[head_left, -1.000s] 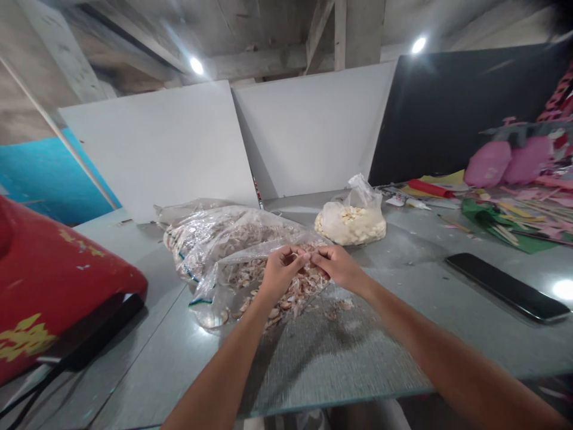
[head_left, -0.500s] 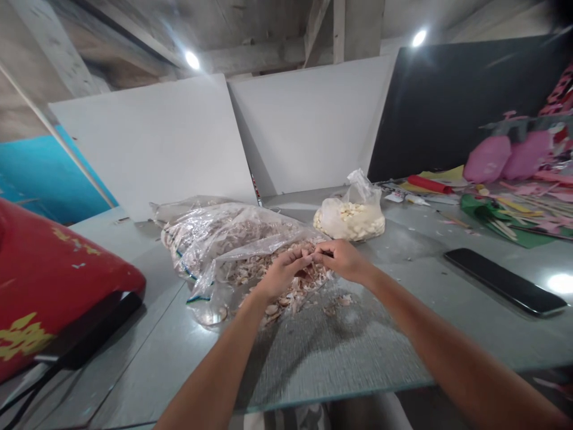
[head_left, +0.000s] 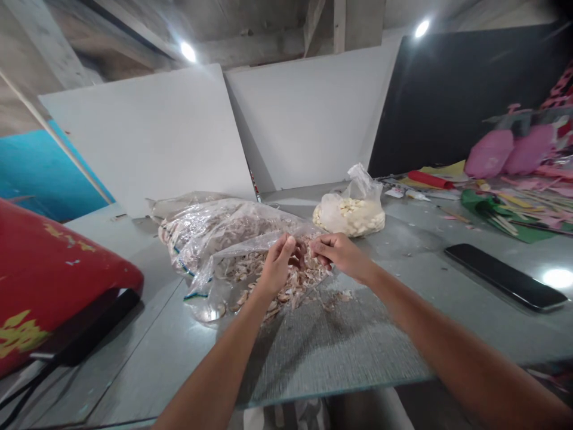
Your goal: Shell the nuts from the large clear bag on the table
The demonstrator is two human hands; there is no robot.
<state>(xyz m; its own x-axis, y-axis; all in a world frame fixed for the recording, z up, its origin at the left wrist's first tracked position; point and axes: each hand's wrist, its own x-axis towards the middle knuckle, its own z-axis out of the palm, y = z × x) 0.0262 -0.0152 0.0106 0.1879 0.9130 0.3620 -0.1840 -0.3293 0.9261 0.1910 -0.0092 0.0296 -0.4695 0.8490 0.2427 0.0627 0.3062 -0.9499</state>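
Clear plastic bag (head_left: 215,224) lies left, thin pinkish-tan peelings (head_left: 299,285) at its mouth. Above them, my left hand (head_left: 280,263) curls, my right hand (head_left: 335,252) pinches; I cannot tell whether either grips anything. Farther right sits a translucent bag of cream-coloured pieces (head_left: 351,216).

Hands: two, your left hand (head_left: 278,263) and your right hand (head_left: 336,251)
Plastic bags: two, a large bag (head_left: 224,221) and a small bag (head_left: 375,191) before you
Dry flakes (head_left: 298,280): very many, you cannot count them
Pale pieces (head_left: 351,216): many, number is not clear
Black phone (head_left: 505,276): one, at your right
Pink bottles (head_left: 489,153): two
Red roll (head_left: 430,179): one
White boards (head_left: 147,131): two, facing you
Black board (head_left: 452,101): one
Bright ceiling lights (head_left: 188,52): two
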